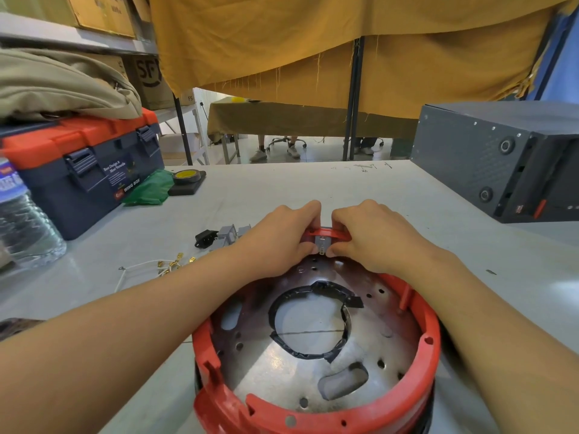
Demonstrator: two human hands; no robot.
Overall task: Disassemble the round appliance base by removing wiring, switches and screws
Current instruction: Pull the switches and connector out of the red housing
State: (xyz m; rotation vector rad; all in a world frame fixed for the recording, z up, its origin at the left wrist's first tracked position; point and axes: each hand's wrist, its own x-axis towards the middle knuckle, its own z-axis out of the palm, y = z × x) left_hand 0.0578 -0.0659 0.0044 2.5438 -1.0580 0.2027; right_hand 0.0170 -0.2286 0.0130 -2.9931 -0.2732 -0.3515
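Head view is showing the round red plastic appliance base (316,355) sitting open side up at the near edge of the pale grey tabletop (360,189), close against me, so I am looking straight down onto its perforated metal floor plate (282,364) with the tape-lined centre hole. I am keeping it near so both forearms can reach across it to the far rim, where a small grey switch (321,244) is seated in the red wall.

My left hand (283,238) is curling over the rim from the left, fingers outside the wall and thumb pressing at the switch's inner face. My right hand (371,234) is mirroring it from the right, fingertips closed in on the same switch body. Both grips are clamped on it with no gap showing, which I judge to be squeezing its clips to work it out of its slot.

Already out and lying toward the left of the tabletop are two grey switches (233,234), a black socket (205,239), and white wires with brass spade terminals (166,265). A navy and orange toolbox (84,170) is standing at the left edge.
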